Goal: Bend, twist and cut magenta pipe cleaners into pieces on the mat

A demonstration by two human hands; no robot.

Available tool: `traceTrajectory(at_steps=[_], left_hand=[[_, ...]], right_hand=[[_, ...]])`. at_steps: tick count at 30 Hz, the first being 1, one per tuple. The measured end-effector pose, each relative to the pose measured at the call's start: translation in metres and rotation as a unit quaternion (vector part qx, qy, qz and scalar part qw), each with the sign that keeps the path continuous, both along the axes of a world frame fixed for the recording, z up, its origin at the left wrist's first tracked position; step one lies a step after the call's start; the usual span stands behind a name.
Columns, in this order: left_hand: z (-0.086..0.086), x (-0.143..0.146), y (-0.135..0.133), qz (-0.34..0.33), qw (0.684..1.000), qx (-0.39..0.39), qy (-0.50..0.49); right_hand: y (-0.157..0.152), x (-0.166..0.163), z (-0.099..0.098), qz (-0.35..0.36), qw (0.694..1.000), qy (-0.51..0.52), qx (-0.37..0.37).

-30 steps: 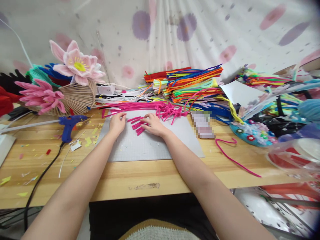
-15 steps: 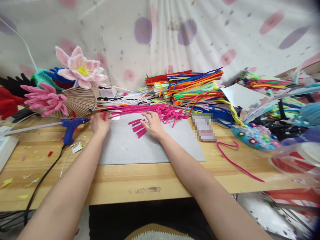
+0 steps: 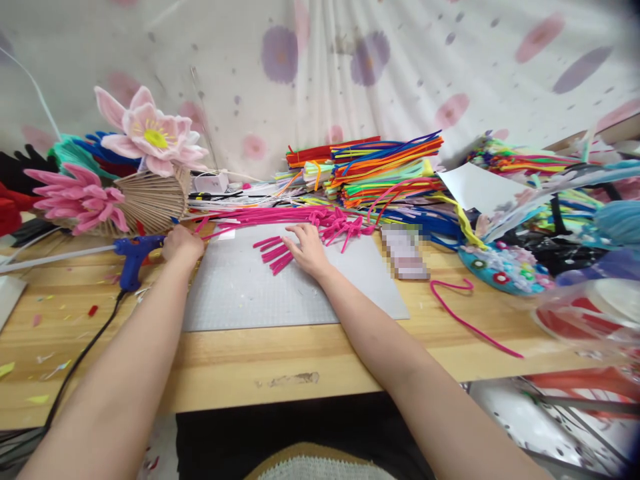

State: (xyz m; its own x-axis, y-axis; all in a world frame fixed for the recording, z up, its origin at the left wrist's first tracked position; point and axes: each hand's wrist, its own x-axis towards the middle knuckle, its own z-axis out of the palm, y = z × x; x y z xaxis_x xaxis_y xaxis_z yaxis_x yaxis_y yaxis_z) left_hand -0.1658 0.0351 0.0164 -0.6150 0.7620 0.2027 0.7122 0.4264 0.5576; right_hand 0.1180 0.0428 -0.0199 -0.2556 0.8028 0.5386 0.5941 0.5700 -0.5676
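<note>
My left hand [image 3: 183, 247] is at the mat's upper left corner, beside the tip of a blue glue gun [image 3: 133, 260]. Its fingers are curled and face away from me, so what they hold, if anything, is hidden. A pink pipe cleaner end shows just beyond them. My right hand [image 3: 309, 251] rests with fingers apart at the right end of several short cut pink pipe cleaner pieces [image 3: 273, 254] on the grey cutting mat [image 3: 260, 303]. Behind it lie long pink pipe cleaners [image 3: 260, 215] and a cluster of bent pink ones [image 3: 345, 229].
Bundles of coloured pipe cleaners [image 3: 385, 167] are stacked at the back. A pink fuzzy flower [image 3: 150, 133] and a woven fan-shaped piece [image 3: 155, 200] stand at left. On the right are a blurred-out phone [image 3: 406, 252], a loose pink pipe cleaner [image 3: 463, 327] and a decorated blue piece [image 3: 505, 270].
My left hand has moved left, closer to the glue gun's tip. My right hand stays by the cut pieces. The whole view has shifted slightly.
</note>
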Motion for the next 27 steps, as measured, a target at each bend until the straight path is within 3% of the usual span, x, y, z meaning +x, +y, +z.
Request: traceTrajectory(at_steps=[2, 4, 8, 11, 15, 20, 24, 27], left_hand=[[0.005, 0.012, -0.013, 0.0, 0.998, -0.002, 0.065], [0.008, 0.027, -0.023, -0.066, 0.99, 0.027, 0.119], [0.001, 0.053, -0.023, -0.209, 0.969, 0.006, 0.134], [-0.007, 0.068, -0.015, -0.263, 0.955, -0.024, 0.137], [-0.015, 0.079, -0.006, -0.244, 0.958, -0.028, 0.148], [-0.013, 0.068, 0.002, -0.14, 0.979, 0.0, 0.151], [-0.011, 0.052, 0.011, -0.089, 0.982, -0.077, 0.151], [-0.01, 0.045, 0.014, -0.11, 0.974, -0.124, 0.151]], right_hand=[[0.0, 0.0, 0.001, 0.003, 1.0, 0.001, -0.003], [0.0, -0.001, 0.001, 0.002, 1.0, 0.0, -0.009], [0.0, -0.001, 0.001, -0.013, 1.0, 0.003, -0.009], [0.001, 0.001, -0.002, -0.024, 1.0, 0.012, 0.002], [0.001, 0.002, -0.004, -0.026, 0.999, 0.018, 0.018], [0.002, 0.003, -0.005, -0.024, 0.999, 0.031, 0.024], [0.003, 0.003, -0.005, -0.025, 0.999, 0.036, 0.03], [0.003, 0.003, -0.005, -0.028, 0.998, 0.036, 0.036]])
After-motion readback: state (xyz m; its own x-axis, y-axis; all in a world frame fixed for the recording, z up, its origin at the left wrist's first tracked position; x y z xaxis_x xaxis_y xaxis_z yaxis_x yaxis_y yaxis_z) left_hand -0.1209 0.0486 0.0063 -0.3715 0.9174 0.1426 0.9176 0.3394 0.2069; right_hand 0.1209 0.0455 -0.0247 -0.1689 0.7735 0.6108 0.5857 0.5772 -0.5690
